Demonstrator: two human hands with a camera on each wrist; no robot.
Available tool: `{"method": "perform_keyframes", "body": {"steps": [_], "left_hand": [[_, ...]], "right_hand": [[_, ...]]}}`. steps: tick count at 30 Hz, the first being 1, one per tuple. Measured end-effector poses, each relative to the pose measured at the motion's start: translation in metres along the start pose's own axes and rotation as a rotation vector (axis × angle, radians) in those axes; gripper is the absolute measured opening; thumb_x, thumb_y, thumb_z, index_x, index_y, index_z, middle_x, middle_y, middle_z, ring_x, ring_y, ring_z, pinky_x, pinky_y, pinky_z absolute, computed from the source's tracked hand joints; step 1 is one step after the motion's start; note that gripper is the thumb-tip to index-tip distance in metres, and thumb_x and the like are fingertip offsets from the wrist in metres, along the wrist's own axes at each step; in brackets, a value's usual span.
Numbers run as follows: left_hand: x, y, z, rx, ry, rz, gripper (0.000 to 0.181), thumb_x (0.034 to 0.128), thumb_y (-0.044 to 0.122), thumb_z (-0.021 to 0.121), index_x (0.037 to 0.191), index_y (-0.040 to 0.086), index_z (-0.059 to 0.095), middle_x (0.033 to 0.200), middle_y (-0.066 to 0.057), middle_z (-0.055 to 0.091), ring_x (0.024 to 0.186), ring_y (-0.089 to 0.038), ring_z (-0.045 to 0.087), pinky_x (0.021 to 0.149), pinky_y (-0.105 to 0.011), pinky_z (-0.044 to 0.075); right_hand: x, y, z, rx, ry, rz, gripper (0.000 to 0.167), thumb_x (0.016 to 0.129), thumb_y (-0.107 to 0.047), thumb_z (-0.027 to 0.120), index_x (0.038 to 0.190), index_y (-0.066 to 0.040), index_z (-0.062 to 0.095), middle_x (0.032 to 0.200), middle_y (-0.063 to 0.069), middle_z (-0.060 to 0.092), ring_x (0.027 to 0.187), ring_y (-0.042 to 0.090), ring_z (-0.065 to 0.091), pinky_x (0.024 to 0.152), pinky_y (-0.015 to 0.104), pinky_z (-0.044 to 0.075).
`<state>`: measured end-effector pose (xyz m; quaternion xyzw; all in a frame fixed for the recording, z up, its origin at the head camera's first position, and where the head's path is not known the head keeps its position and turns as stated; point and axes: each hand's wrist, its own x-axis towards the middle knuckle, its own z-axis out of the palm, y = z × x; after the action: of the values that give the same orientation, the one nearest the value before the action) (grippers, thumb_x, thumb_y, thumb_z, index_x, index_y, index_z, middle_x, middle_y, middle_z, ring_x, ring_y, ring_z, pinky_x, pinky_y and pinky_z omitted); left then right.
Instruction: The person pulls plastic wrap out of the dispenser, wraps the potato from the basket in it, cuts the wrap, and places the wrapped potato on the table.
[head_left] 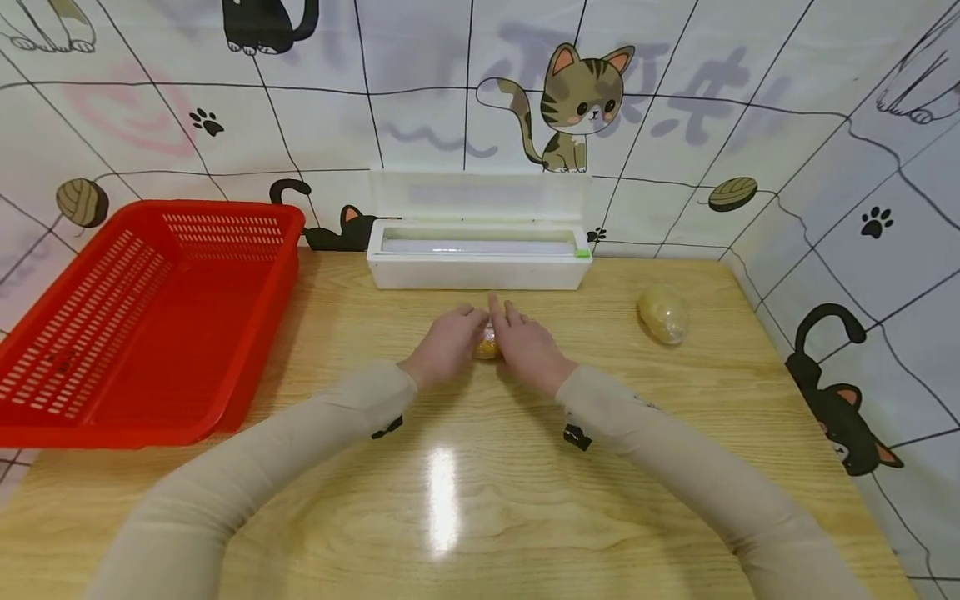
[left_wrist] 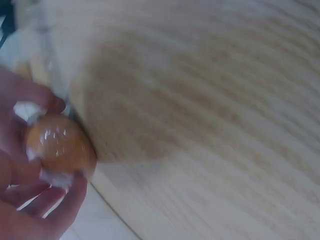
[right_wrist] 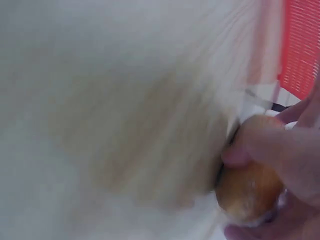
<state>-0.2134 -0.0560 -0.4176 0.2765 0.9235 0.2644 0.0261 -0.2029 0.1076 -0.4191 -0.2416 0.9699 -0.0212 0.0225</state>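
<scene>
Between my two hands, on the wooden table in the head view, is a round orange-yellow fruit (head_left: 487,344) with shiny clear film on it. My left hand (head_left: 447,343) holds its left side and my right hand (head_left: 531,347) its right side. The left wrist view shows the fruit (left_wrist: 62,145) with fingers curled about it and film bunched at its edges. In the right wrist view, a thumb presses across the fruit (right_wrist: 248,192) while fingers lie beneath it. The exact kind of fruit cannot be told.
A white film dispenser box (head_left: 480,273) with its lid raised stands just behind the hands. To the right lies a paler yellow film-wrapped round thing (head_left: 663,314). A red plastic basket (head_left: 258,350) sits at the left. Cat-printed sheeting (head_left: 420,125) borders the table (head_left: 360,517).
</scene>
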Motion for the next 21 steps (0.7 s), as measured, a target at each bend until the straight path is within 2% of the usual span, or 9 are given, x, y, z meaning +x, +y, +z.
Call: {"method": "perform_keyframes", "body": {"steps": [1,2,4,6,8,12,15,19,21], "left_hand": [[-0.001,0.004,0.002,0.034,0.008,0.019,0.025,0.0929,-0.002,0.06,0.117,-0.004,0.059,0.106,-0.015,0.062,0.095,-0.027,0.061,0.085,-0.033,0.051],[-0.002,0.007,0.004,0.064,0.015,0.037,0.022,0.0921,-0.004,0.059,0.114,-0.002,0.059,0.103,-0.014,0.062,0.093,-0.026,0.061,0.083,-0.032,0.051],[-0.002,0.011,0.006,0.11,0.019,0.055,0.029,0.0896,-0.009,0.059,0.117,-0.001,0.059,0.102,-0.013,0.062,0.09,-0.025,0.062,0.08,-0.03,0.052],[-0.002,0.013,0.005,0.151,0.0,0.067,0.037,0.0896,-0.01,0.059,0.125,0.001,0.058,0.106,-0.014,0.062,0.093,-0.025,0.062,0.083,-0.031,0.052],[-0.003,0.015,0.003,0.218,-0.025,0.092,0.045,0.0898,-0.01,0.059,0.133,0.001,0.054,0.111,-0.016,0.061,0.096,-0.027,0.062,0.085,-0.034,0.051],[-0.003,0.017,0.001,0.369,-0.057,0.142,0.047,0.0908,-0.006,0.06,0.136,-0.001,0.051,0.115,-0.02,0.058,0.099,-0.031,0.061,0.084,-0.036,0.052],[-0.004,0.017,0.004,0.426,-0.082,0.148,0.048,0.0927,-0.001,0.058,0.139,-0.005,0.045,0.122,-0.022,0.054,0.107,-0.034,0.057,0.09,-0.038,0.049],[-0.009,0.017,0.012,0.49,-0.171,0.15,0.06,0.0969,0.012,0.052,0.144,-0.014,0.026,0.14,-0.031,0.036,0.127,-0.04,0.039,0.106,-0.044,0.033],[-0.012,0.017,0.016,0.558,-0.186,0.161,0.065,0.097,0.018,0.051,0.143,-0.017,0.021,0.144,-0.035,0.029,0.133,-0.042,0.031,0.109,-0.045,0.027]], "right_hand": [[-0.004,0.0,0.0,-0.002,0.03,0.023,0.089,0.081,-0.015,0.076,0.147,0.011,0.022,0.139,0.034,0.041,0.114,0.044,0.055,0.092,0.05,0.046],[-0.008,0.0,0.001,-0.028,0.071,0.031,0.084,0.081,-0.016,0.076,0.143,0.013,0.029,0.135,0.033,0.046,0.111,0.041,0.058,0.09,0.049,0.048],[-0.014,0.0,0.003,-0.119,0.156,0.031,0.072,0.081,-0.019,0.076,0.134,0.016,0.042,0.124,0.029,0.057,0.1,0.035,0.064,0.083,0.044,0.051],[-0.019,0.0,0.004,-0.216,0.223,0.007,0.061,0.083,-0.022,0.075,0.126,0.016,0.052,0.11,0.025,0.065,0.089,0.031,0.067,0.076,0.041,0.053],[-0.02,0.0,0.005,-0.251,0.263,-0.022,0.056,0.085,-0.022,0.074,0.122,0.015,0.055,0.104,0.022,0.067,0.082,0.028,0.068,0.072,0.039,0.054],[-0.018,0.001,0.005,-0.186,0.235,-0.052,0.056,0.087,-0.019,0.072,0.128,0.015,0.051,0.118,0.025,0.062,0.102,0.032,0.064,0.083,0.042,0.052],[-0.014,0.003,0.004,-0.095,0.206,-0.075,0.056,0.087,-0.015,0.071,0.13,0.014,0.049,0.126,0.026,0.057,0.114,0.036,0.057,0.093,0.044,0.047],[-0.007,0.006,-0.001,0.029,0.199,-0.111,0.048,0.083,-0.007,0.074,0.123,0.012,0.054,0.12,0.025,0.06,0.11,0.037,0.058,0.097,0.044,0.044],[-0.004,0.008,-0.003,0.089,0.181,-0.119,0.048,0.082,-0.007,0.075,0.122,0.012,0.055,0.118,0.025,0.061,0.109,0.038,0.058,0.098,0.044,0.043]]}}
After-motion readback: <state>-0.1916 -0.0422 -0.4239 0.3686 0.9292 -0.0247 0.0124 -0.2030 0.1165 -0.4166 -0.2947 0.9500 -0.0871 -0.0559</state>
